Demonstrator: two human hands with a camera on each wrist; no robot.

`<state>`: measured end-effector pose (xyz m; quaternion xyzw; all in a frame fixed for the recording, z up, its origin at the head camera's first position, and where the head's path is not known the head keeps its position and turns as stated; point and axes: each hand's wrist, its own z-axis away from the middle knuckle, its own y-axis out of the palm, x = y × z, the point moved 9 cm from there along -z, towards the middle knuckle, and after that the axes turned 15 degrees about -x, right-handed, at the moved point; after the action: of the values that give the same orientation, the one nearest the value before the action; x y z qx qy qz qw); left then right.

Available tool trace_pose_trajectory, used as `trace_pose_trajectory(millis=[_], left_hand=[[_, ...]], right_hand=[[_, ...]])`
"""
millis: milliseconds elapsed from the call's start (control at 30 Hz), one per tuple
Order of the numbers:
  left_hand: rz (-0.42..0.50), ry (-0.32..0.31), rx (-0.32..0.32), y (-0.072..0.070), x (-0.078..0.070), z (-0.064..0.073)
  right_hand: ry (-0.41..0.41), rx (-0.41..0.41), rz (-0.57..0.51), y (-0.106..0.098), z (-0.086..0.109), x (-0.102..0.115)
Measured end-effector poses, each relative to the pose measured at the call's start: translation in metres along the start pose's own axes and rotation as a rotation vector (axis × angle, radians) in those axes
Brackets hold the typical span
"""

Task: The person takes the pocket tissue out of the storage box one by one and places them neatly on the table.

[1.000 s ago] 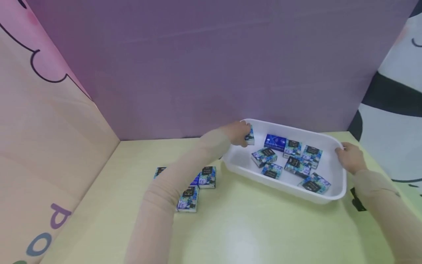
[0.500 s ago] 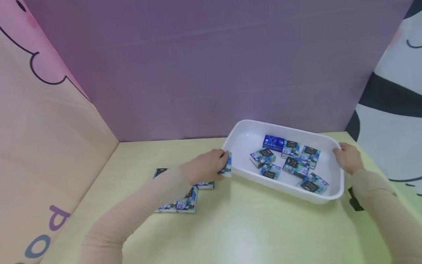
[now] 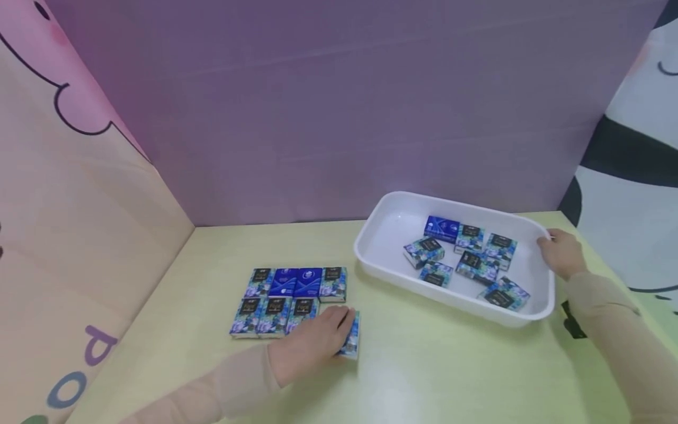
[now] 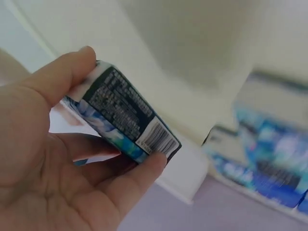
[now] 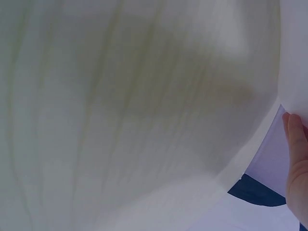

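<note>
My left hand (image 3: 312,343) pinches a small blue floral pocket tissue pack (image 3: 351,340) low over the table, just right of the front row of packs. The left wrist view shows the thumb on one end of this tissue pack (image 4: 120,113) and fingers on the other, its barcode side visible. Two rows of like packs (image 3: 275,315) lie side by side on the table, two plain dark blue packs (image 3: 295,283) in the back row. My right hand (image 3: 564,254) grips the right rim of a white plastic tray (image 3: 378,250); only part of that hand (image 5: 298,159) shows in its wrist view.
Several tissue packs (image 3: 477,267) lie scattered in the tray, one of them dark blue (image 3: 442,228). A purple backdrop (image 3: 318,118) stands behind the pale yellow table (image 3: 424,371). Printed panels (image 3: 79,235) rise at both sides.
My left hand has carried the tissue pack out of the tray, left and toward me, to the end of the front row. The right hand stays on the tray rim.
</note>
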<state>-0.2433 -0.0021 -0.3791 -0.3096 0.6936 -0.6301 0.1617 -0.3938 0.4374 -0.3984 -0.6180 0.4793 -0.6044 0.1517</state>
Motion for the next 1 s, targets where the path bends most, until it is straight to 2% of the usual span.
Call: trace_pose_trajectory(millis=[333,467,600,733,867,1000], left_hand=[[0.039,-0.059,0.03,0.031,-0.001,0.019],[0.104,-0.143,0.055,0.037,0.002,0.023],[0.111,-0.165,0.061,0.038,0.003,0.025],[0.038,-0.124,0.027,0.035,0.004,0.022],[-0.059,-0.079,-0.05,0.03,0.005,0.018],[-0.097,-0.093,-0.099,0.026,0.01,0.015]], right_hand=[[0.002,-0.002,-0.003,0.0,0.0,0.0],[-0.011,-0.011,0.002,-0.001,-0.001,0.0],[-0.015,-0.009,0.001,-0.002,-0.002,-0.002],[-0.018,-0.006,0.0,-0.001,-0.002,-0.003],[-0.007,0.001,-0.001,0.0,-0.001,-0.005],[-0.009,0.004,-0.005,0.0,-0.001,-0.003]])
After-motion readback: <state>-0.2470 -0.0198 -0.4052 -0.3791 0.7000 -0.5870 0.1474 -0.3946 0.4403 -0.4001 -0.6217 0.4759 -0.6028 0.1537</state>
